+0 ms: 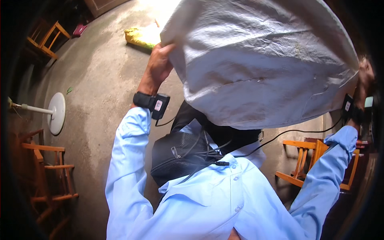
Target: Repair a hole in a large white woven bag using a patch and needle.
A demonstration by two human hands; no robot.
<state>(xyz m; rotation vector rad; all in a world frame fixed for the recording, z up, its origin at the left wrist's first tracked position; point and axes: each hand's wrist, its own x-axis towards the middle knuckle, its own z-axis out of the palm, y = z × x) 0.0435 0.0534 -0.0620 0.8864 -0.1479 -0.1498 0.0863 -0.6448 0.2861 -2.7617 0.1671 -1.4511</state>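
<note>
A large, creased white sack-like sheet [256, 72] hangs spread out in front of me, its lower edge curving above my lap. On its left edge my left hand [161, 60] is closed, thumb on the near side and the other fingers partly hidden. My right hand [366, 74] grips the opposite edge at the far right, where the picture is dark and the fingers show poorly. Between the hands the material is wrinkled and slightly slack. Whether it is a single layer or a whole sack, I cannot tell.
A yellow bag [140, 37] lies on the concrete floor [92, 100] ahead. Wooden chairs [52, 172] stand at left, with another wooden chair [300, 160] at right. A white round-based stand [58, 113] is at left. Black cables [280, 136] run from my wrists to a black bag [172, 154] on my lap.
</note>
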